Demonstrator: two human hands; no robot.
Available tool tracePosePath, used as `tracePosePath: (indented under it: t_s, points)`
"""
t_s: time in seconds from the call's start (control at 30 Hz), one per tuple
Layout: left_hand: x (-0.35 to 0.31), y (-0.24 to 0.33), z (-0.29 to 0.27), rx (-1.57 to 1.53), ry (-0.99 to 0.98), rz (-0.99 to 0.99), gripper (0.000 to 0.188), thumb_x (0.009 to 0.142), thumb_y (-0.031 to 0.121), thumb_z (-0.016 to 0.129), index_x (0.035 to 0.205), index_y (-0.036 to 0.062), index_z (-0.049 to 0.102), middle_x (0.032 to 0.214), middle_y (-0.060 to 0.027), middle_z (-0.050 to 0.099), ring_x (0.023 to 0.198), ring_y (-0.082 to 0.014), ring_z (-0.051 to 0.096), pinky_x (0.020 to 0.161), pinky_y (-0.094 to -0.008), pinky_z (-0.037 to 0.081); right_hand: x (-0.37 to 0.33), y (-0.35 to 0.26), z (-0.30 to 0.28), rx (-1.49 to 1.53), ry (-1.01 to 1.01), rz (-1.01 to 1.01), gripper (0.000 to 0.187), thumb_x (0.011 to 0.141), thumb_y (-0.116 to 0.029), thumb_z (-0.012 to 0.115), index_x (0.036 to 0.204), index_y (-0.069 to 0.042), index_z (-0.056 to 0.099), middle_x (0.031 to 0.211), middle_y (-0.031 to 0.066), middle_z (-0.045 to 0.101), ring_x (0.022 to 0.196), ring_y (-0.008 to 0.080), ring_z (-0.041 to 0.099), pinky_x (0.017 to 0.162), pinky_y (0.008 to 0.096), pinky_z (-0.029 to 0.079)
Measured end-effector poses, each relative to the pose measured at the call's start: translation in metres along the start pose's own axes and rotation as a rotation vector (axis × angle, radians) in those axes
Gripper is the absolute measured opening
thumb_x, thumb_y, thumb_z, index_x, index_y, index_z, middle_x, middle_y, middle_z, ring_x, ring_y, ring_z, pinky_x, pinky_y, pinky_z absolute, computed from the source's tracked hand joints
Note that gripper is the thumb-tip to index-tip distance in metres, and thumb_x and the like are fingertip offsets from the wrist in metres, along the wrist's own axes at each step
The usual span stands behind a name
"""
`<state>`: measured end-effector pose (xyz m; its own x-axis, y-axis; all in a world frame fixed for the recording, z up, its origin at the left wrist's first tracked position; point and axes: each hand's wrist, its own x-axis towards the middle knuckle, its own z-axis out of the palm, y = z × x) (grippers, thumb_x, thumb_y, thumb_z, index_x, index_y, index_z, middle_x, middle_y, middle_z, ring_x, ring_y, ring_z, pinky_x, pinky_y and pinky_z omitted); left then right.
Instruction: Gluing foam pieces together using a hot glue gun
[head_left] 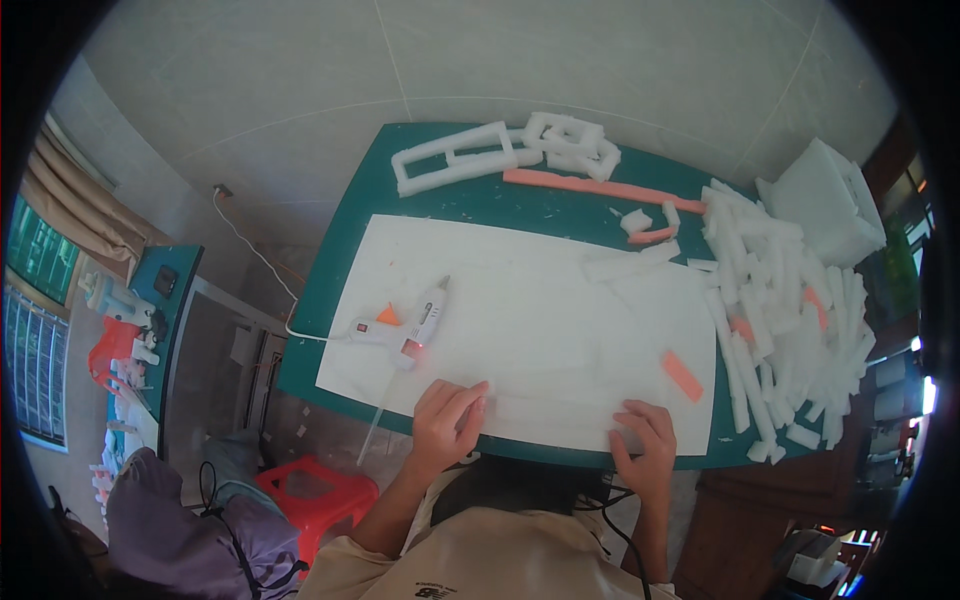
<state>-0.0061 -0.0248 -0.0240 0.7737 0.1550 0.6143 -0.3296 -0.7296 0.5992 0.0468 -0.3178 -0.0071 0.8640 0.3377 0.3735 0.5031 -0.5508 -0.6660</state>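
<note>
left hand (446,424) — fingers (462,400) curled | right hand (647,442) — fingers bent, thumb (619,452) apart | forearms (392,508) bare

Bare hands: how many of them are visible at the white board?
2. The left hand is at the near edge of the white board, left of its middle; the right hand is at the same edge, farther right. Neither is hidden.

Mostly Matt, Some Smooth Plastic

We see matt, foam-like white strips (775,290), a smooth plastic glue gun (430,312), a smooth, matt white sheet (520,300) and a matt green tabletop (450,205). The red stool (350,492) looks like smooth plastic.
</note>
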Motion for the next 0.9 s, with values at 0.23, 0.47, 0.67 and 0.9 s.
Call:
tracePosePath:
  t_s: [0.23, 0.47, 0.67, 0.9]
  points:
    - [0.0015, 0.002, 0.0008, -0.005, -0.008, 0.006, 0.022, 0.08, -0.003, 0.067, 0.101, 0.0002, 0.071, 0.079, -0.0106, 0.065, 0.067, -0.0271, 0.058, 0.061, -0.0363, 0.047, -0.0001, 0.0009, -0.0011, -0.007, 0.008, -0.011, 0.024, 0.072, -0.003, 0.075, 0.095, -0.003, 0.071, 0.111, 0.0137, 0.068, 0.098, 0.0325, 0.063, 0.085, 0.0406, 0.052]
    - [0.0016, 0.0024, 0.0015, -0.003, -0.016, -0.003, 0.022, 0.08, -0.006, 0.068, 0.101, 0.0002, 0.07, 0.079, -0.0111, 0.066, 0.067, -0.0276, 0.058, 0.06, -0.0366, 0.046, 0.0029, 0.0007, -0.0008, -0.035, 0.029, -0.044, 0.025, 0.071, -0.003, 0.075, 0.095, -0.004, 0.071, 0.107, 0.0123, 0.069, 0.093, 0.0331, 0.063, 0.079, 0.0401, 0.052]
    - [0.004, 0.0016, 0.0013, -0.006, -0.008, 0.006, 0.02, 0.08, -0.007, 0.068, 0.098, 0.0002, 0.07, 0.079, -0.0111, 0.065, 0.067, -0.0281, 0.058, 0.06, -0.037, 0.046, 0.0022, 0.0, -0.0016, -0.038, 0.016, -0.038, 0.025, 0.071, -0.002, 0.075, 0.096, -0.005, 0.071, 0.108, 0.0121, 0.069, 0.095, 0.0328, 0.063, 0.081, 0.0407, 0.052]
    - [0.0041, -0.0029, 0.0001, 0.014, -0.051, 0.031, 0.021, 0.077, -0.006, 0.07, 0.097, 0.0014, 0.07, 0.078, -0.0099, 0.064, 0.068, -0.0277, 0.057, 0.062, -0.0373, 0.044, 0.0029, -0.0017, 0.0014, -0.024, 0.022, -0.022, 0.025, 0.072, -0.001, 0.074, 0.097, -0.005, 0.071, 0.107, 0.0122, 0.068, 0.097, 0.0333, 0.063, 0.084, 0.0411, 0.051]
